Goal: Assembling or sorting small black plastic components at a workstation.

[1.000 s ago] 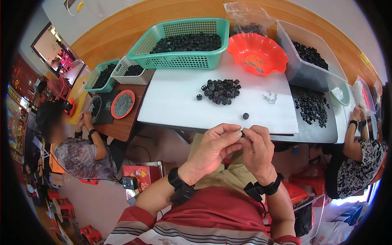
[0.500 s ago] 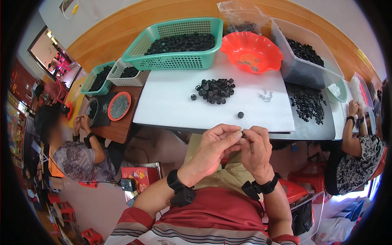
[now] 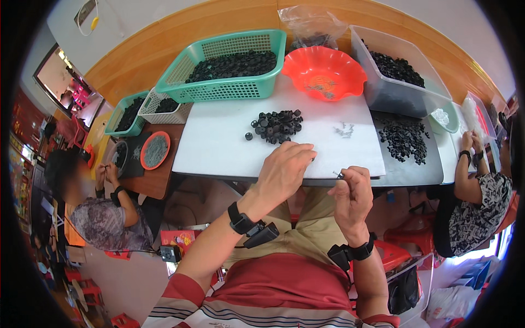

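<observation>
My left hand (image 3: pixel 284 167) is over the front edge of the white sheet, its fingers curled down round a small black knob (image 3: pixel 313 159) that they mostly hide. My right hand (image 3: pixel 353 194) is just in front of the table edge. Between its thumb and forefinger it pinches a small black part with a screw (image 3: pixel 337 174), whose thin metal end points left. Beyond my left hand lies a pile of black knobs (image 3: pixel 276 126). Farther right on the sheet is a small heap of screws (image 3: pixel 344 130).
A green basket (image 3: pixel 221 94), a red scalloped bowl (image 3: pixel 325 65) and a clear bin (image 3: pixel 404 98) stand along the back. Small black parts (image 3: pixel 403 141) lie on a dark mat at right. One person (image 3: pixel 109 218) works at left, another (image 3: pixel 473 202) at right.
My hands have parted. The left has moved forward onto the sheet, over the lone black knob; the right has stayed near the edge with the small part. The view has shifted slightly.
</observation>
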Demonstrator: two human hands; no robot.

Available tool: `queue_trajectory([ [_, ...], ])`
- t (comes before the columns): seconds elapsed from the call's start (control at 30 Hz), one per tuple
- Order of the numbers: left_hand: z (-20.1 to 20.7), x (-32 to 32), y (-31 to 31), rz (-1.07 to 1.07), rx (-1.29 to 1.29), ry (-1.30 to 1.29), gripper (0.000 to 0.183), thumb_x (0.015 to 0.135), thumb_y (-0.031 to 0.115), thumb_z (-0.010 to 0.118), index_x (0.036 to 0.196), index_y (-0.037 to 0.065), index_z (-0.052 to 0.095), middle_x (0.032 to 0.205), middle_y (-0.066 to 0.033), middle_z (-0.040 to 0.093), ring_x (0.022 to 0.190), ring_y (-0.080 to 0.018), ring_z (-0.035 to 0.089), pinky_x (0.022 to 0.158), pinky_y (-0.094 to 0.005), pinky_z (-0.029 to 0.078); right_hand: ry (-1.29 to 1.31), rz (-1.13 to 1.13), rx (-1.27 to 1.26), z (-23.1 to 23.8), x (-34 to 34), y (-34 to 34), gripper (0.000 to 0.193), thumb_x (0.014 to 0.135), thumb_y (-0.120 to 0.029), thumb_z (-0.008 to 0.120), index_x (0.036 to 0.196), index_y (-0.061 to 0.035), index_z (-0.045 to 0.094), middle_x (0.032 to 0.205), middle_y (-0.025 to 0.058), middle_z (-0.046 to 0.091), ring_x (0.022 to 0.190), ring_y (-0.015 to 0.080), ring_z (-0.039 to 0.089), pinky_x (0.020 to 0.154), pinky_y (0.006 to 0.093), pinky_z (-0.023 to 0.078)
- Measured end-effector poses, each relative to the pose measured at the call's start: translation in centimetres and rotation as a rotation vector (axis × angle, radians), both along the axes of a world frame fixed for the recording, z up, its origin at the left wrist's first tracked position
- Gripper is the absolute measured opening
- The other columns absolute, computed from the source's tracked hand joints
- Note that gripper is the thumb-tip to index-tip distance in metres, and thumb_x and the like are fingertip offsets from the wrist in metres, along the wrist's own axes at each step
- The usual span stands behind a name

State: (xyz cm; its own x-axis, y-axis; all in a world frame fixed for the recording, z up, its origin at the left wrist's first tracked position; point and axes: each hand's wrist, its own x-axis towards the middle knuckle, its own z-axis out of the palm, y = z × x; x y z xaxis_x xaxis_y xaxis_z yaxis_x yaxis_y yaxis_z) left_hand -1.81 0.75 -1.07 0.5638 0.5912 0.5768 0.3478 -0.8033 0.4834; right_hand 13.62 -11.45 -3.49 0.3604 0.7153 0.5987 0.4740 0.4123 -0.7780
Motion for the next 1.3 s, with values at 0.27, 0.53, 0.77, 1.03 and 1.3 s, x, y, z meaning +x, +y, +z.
queue_trajectory([
  [0.27,0.8,-0.2,1.7,-0.166,-0.062,0.135,0.015,0.089,0.01,0.067,0.1,0.002,0.073,0.104,-0.0106,0.072,0.097,-0.0322,0.066,0.084,-0.0414,0.054,0.077,0.033,-0.005,-0.4,0.7,-0.2,0.017,0.099,-0.004,0.062,0.114,0.0039,0.059,0.109,0.0121,0.055,0.074,0.0119,0.06,0.06,0.0244,0.058],
  [0.53,2.0,-0.5,0.4,-0.17,-0.414,-0.025,0.016,0.093,0.005,0.068,0.107,0.0,0.074,0.099,-0.0078,0.071,0.087,-0.0173,0.068,0.075,-0.031,0.054,0.123,0.048,-0.013,-0.3,1.1,-0.1,0.017,0.099,-0.004,0.062,0.114,0.004,0.059,0.109,0.0121,0.056,0.074,0.012,0.061,0.06,0.0244,0.057],
  [0.77,1.2,-1.3,0.0,-0.237,-1.038,-0.297,0.02,0.097,0.005,0.067,0.115,-0.002,0.071,0.109,-0.008,0.071,0.092,-0.0128,0.07,0.08,-0.027,0.059,0.18,0.075,-0.049,0.1,0.8,0.2,0.017,0.099,-0.005,0.064,0.114,0.0035,0.06,0.11,0.0119,0.056,0.074,0.0118,0.062,0.061,0.0241,0.057],
  [1.03,1.1,-1.7,-0.7,-0.312,-1.369,-0.624,0.025,0.098,0.007,0.066,0.121,-0.002,0.066,0.114,-0.014,0.071,0.094,-0.0165,0.072,0.087,-0.0306,0.063,0.158,0.1,-0.047,0.2,0.2,0.7,0.018,0.097,-0.002,0.065,0.113,0.0025,0.06,0.11,0.0115,0.056,0.075,0.0111,0.061,0.061,0.024,0.058],
  [1.3,0.5,-2.0,-0.8,-0.383,-1.609,-0.839,0.025,0.099,0.008,0.064,0.123,-0.002,0.064,0.115,-0.0155,0.07,0.094,-0.0171,0.073,0.087,-0.0319,0.064,0.108,0.117,-0.054,1.4,-0.7,1.5,0.017,0.096,0.0,0.066,0.111,0.0009,0.06,0.106,0.0104,0.057,0.073,0.0107,0.059,0.059,0.0236,0.057],
])
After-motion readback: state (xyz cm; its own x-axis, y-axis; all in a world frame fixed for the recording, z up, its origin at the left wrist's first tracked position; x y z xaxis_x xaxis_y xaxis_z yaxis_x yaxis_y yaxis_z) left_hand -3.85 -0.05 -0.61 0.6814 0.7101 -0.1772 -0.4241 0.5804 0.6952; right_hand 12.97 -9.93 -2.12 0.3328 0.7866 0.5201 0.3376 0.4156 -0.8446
